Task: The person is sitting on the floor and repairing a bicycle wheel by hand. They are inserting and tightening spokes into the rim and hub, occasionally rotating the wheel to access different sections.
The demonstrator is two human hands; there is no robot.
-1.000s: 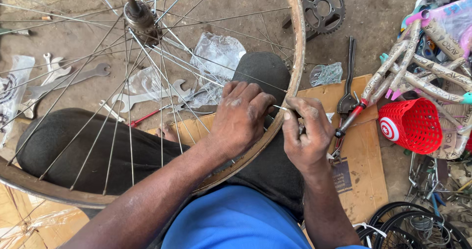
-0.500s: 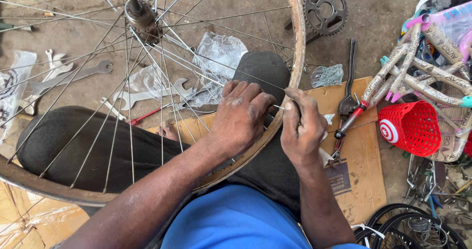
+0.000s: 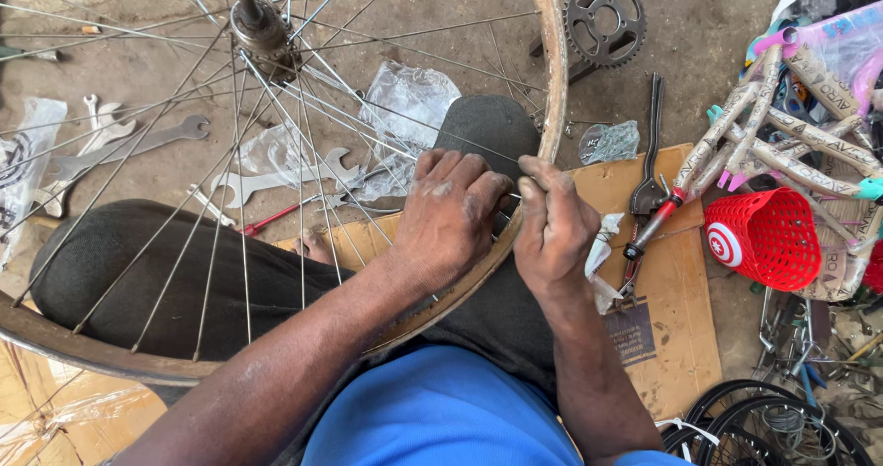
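Observation:
A rusty bicycle wheel rim (image 3: 555, 70) with thin metal spokes lies across my lap, its hub (image 3: 262, 29) at the upper left. My left hand (image 3: 451, 213) reaches through the spokes and grips the rim's inner side near my knee. My right hand (image 3: 552, 222) sits just outside the rim, fingers pinched on a spoke end at the rim. The two hands nearly touch. What the fingertips hold is hidden by the fingers.
Flat wrenches (image 3: 129, 144) and clear plastic bags (image 3: 409, 98) lie on the dirt floor at left. A chainring (image 3: 602, 6) rests at top. Pliers (image 3: 648, 181) and a red-handled tool lie on cardboard (image 3: 676, 291) at right, beside a red basket (image 3: 768, 236) and a small bike frame (image 3: 809, 107).
My right hand has closed in slightly against the rim and shifted a little toward the left hand. The wheel and left hand stay nearly still.

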